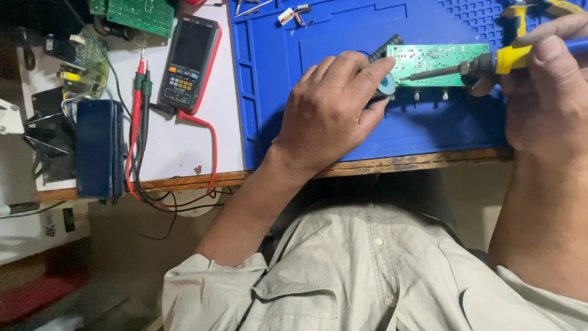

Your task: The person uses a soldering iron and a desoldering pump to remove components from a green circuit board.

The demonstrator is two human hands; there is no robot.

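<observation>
A green circuit board lies solder side up on the blue work mat. My left hand rests on the mat at the board's left end, fingers curled over a black ribbed part and a small light-blue round piece. My right hand grips a soldering iron with a yellow and blue handle. Its metal tip touches the board's lower middle.
A dark multimeter with red and black probes lies on the white bench top to the left. A dark blue box sits at the bench edge. More green boards and yellow-handled pliers lie at the back.
</observation>
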